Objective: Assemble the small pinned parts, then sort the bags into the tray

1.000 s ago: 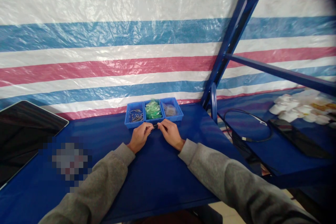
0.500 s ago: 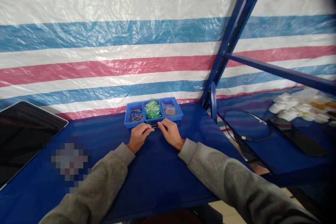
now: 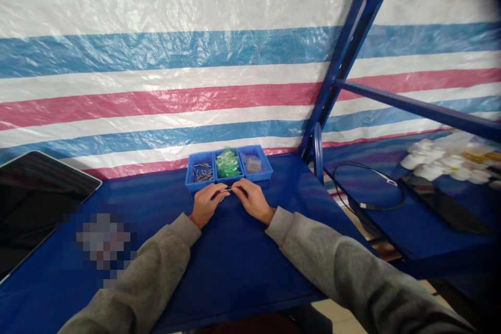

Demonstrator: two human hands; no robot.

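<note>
My left hand (image 3: pixel 204 204) and my right hand (image 3: pixel 253 201) meet just in front of three blue bins, fingertips close together. Both are closed in a pinch on a small dark, thin rod-like piece (image 3: pixel 227 189) that spans the gap between them; its exact kind is too small to make out. Just beyond my left hand, the left bin (image 3: pixel 189 181) holds several slim metal pieces (image 3: pixel 204 174). Crumpled green plastic pieces (image 3: pixel 228 163) fill the middle bin. Clear, thin pieces (image 3: pixel 252 164) lie in the right bin (image 3: pixel 268 171).
A dark-screened device (image 3: pixel 35 198) lies at the left of the blue table (image 3: pixel 242 271), near a blurred patch. To the right, past a blue metal frame (image 3: pixel 336 78), are a cable (image 3: pixel 366 206), a black phone-like slab (image 3: pixel 446 206) and white items (image 3: pixel 426 162). A striped sheet (image 3: pixel 156 52) hangs behind.
My right fingertips have shifted slightly left, narrowing the gap to my left fingertips around the small rod-like piece. The bins have not moved.
</note>
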